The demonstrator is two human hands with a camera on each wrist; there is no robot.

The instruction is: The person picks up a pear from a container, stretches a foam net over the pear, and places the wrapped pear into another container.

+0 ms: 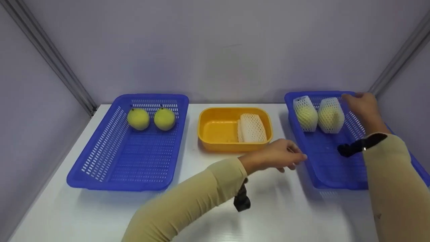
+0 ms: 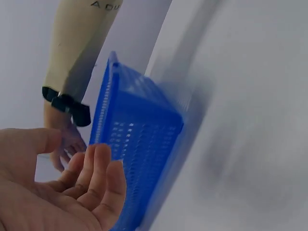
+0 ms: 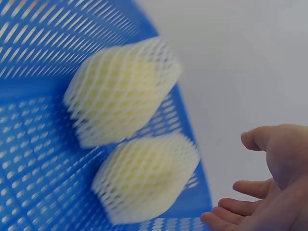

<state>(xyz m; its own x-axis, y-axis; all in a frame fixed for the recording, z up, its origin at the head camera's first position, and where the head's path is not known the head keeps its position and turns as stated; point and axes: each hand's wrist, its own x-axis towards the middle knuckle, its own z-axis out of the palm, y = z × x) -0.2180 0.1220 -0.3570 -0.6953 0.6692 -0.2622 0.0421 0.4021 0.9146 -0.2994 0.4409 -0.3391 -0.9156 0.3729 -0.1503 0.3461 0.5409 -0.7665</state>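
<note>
In the head view my right hand [image 1: 364, 109] is over the back right of the right blue basket [image 1: 327, 174]. Its fingers hold nothing and are apart from the two net-wrapped pears there. One wrapped pear [image 1: 331, 116] stands nearest that hand, the other wrapped pear [image 1: 305, 114] to its left. The right wrist view shows the thumb and fingers spread. My left hand [image 1: 280, 155] hovers by the basket's left wall, fingers loosely bent around nothing. White foam nets [image 1: 253, 127] lie in the right part of the yellow bin [image 1: 215, 146], just behind the left hand.
A second blue basket [image 1: 144, 161] stands on the left of the white table [image 1: 268, 215]. Two bare yellow-green pears, a left pear [image 1: 138, 119] and a right pear [image 1: 164, 119], sit at its back. Grey walls [image 1: 215, 50] enclose the table at the back and sides.
</note>
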